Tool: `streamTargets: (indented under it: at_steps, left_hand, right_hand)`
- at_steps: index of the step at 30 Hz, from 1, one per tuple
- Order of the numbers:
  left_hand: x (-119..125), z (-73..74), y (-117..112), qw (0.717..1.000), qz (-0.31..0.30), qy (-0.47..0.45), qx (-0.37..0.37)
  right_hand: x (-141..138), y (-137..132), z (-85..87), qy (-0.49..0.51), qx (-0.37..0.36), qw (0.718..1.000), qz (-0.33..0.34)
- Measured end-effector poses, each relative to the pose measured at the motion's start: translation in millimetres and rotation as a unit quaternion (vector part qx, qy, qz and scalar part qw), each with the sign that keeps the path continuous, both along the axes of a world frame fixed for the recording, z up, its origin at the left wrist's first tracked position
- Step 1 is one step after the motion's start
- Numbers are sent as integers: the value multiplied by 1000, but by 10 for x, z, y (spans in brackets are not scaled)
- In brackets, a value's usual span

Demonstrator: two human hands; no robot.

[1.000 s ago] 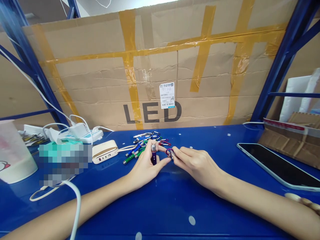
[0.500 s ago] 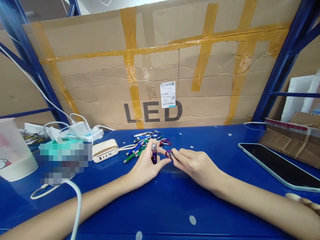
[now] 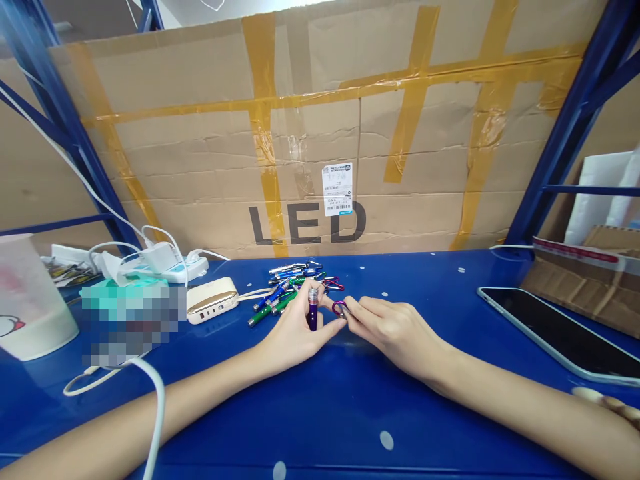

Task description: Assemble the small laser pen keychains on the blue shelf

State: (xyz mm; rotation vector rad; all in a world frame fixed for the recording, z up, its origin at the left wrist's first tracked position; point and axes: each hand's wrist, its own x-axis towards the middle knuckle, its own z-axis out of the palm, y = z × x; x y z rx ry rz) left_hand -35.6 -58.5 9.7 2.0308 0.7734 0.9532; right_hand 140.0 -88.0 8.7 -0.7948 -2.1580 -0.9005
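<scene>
Purple metal penlight (image 3: 313, 310) — slim, stiff and light, easiest held by its barrel — stands upright in the closed fingers of the left hand (image 3: 295, 330), over a blue steel shelf (image 3: 320, 413); the right hand (image 3: 395, 333), thumb and forefinger shut, pinches a small purple carabiner (image 3: 339, 307) just beside it.

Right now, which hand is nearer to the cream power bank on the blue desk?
Left. The left hand, holding a purple mini flashlight, is to the right of the cream power bank. The right hand, pinching a small carabiner, is farther right, past the left hand.
</scene>
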Motion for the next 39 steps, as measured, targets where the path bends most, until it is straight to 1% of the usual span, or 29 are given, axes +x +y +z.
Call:
streamTargets:
  at_steps: [4,7,11,14,18,24,29,32,34,39]
  left_hand:
    - [18,25,-43,999,24,-5,34]
    - [28,26,-60,996,45,-2,77]
    - [17,-5,-53,993,40,17,113]
    - [-2,-27,-47,990,43,33,133]
    - [-16,-31,-47,989,56,39,133]
    - [-2,-21,-30,990,79,23,118]
    - [17,-6,-37,990,94,11,104]
    - [24,10,-54,991,89,5,98]
    - [23,17,-61,992,78,5,96]
    - [7,7,-48,995,50,16,84]
  right_hand:
    - [23,40,-12,29,-27,999,-18]
    - [36,72,-39,51,-72,996,-31]
    - [38,79,-63,67,-145,986,-43]
    - [33,63,-60,72,-180,980,-48]
    - [29,47,-40,90,-218,970,-52]
    - [36,42,-18,125,-272,953,-35]
    - [44,36,-9,142,-275,951,-21]
    - [47,28,-11,140,-269,953,-14]
    - [48,24,-14,131,-247,960,-8]
    - [46,19,-14,81,-151,985,18]
